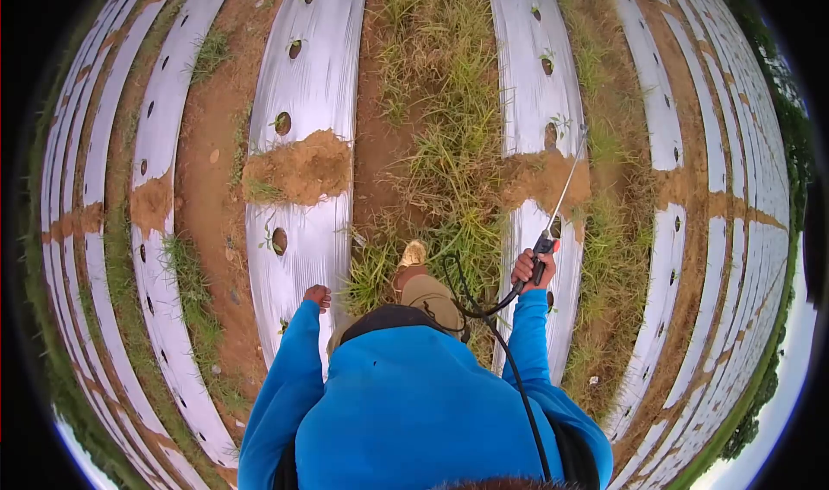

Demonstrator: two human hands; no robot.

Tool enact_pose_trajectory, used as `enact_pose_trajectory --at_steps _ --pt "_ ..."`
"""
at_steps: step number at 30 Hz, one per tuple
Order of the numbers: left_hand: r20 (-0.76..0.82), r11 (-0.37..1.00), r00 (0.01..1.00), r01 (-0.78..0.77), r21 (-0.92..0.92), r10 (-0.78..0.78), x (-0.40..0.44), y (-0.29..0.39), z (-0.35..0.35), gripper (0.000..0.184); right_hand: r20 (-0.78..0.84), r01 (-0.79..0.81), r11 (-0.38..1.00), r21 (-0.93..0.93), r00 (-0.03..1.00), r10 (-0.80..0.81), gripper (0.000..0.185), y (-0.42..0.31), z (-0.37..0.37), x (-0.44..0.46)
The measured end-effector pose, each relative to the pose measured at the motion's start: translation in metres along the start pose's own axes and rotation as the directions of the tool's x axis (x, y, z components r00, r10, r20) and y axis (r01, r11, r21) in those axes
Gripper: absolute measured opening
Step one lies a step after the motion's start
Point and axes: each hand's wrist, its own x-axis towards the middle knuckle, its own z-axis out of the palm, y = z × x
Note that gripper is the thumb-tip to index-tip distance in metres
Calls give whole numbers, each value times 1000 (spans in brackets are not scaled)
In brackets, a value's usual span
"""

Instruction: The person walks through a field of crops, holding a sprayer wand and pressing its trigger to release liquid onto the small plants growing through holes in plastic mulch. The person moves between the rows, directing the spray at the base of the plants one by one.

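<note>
My right hand (533,270) is wrapped round the black handle of a spray wand (566,186). The wand's thin metal tube points up and to the right, its tip near a small plant (562,126) at a hole in the right plastic-covered bed. From the handle a black hose (494,315) loops back over my blue sleeve and body. My left hand (319,297) hangs low over the edge of the left bed, its fingers curled; whether anything is in them is hidden.
White plastic-covered beds (304,67) with planting holes run away on both sides, crossed by a band of brown soil (302,169). Between the two nearest beds lies a grassy path (453,136), where my foot (414,253) shows. Further beds curve off left and right.
</note>
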Motion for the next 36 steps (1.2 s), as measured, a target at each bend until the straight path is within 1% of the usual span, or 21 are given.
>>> enact_pose_trajectory --at_steps 3,5,7,12,14,16,17,18,19,20,21,22,23,24,25,26,28,30,31,33,36 --pt "27 999 1000 10 -45 -8 -18 45 -2 19 6 -22 999 34 1000 22 24 -34 58 55" --pt "-39 992 995 -90 -87 87 -23 81 -4 20 15 -22 996 82 1000 21 25 -51 95 84" --pt "-14 994 998 -69 -82 68 -13 130 -9 20 28 -24 999 42 999 23 25 -67 118 116" --pt "20 998 999 -29 -60 31 44 265 -11 24 -9 21 999 -43 1000 -21 27 -101 155 221" --pt "27 998 999 -32 -45 33 74 324 2 21 -13 15 999 -34 1000 -15 27 -115 177 269" --pt "51 997 996 79 -4 -79 127 385 13 22 12 9 1000 -16 1000 -8 24 -123 206 320" --pt "58 997 997 62 -45 -59 146 413 17 23 18 -1 1000 7 1000 0 24 -126 219 343" --pt "71 998 997 34 -49 -31 175 465 21 23 39 17 1000 -6 999 -17 24 -138 243 378" --pt "118 991 991 -79 108 66 197 509 14 24 39 -1 1000 -13 999 1 23 -138 261 400" --pt "183 953 976 -161 255 115 210 523 9 25 2 -33 999 -18 999 33 23 -136 272 398" --pt "254 892 949 -272 360 187 225 560 16 26 -14 -68 998 13 998 69 23 -141 292 413" --pt "325 802 910 -388 455 256 237 608 19 27 36 -89 996 -23 995 89 23 -148 307 430" --pt "138 922 922 -375 91 362 206 662 25 26 47 -96 995 10 994 95 23 -154 326 444" --pt "119 891 885 -454 10 450 163 727 23 23 61 -99 994 49 994 96 23 -160 346 460" --pt "156 947 934 -317 -54 321 155 790 25 21 73 -96 994 51 993 92 23 -169 368 485" --pt "179 929 914 -344 -136 365 143 843 24 22 91 -89 995 49 992 84 23 -176 388 506" --pt "173 829 810 -548 -116 560 143 925 17 23 105 -67 996 56 993 61 23 -188 421 554" --pt "180 795 776 -602 -75 604 162 990 9 24 -94 39 998 -47 995 -44 23 -206 451 608" --pt "182 798 778 -598 -76 601 171 1011 6 24 -95 30 998 -51 995 -35 21 -217 457 637" --pt "131 854 844 -515 -78 520 198 1050 -2 24 -114 39 996 -80 992 -48 20 -235 478 695" --pt "49 925 927 -366 -105 372 218 1063 -12 21 -122 24 993 -113 992 -38 19 -263 492 789"
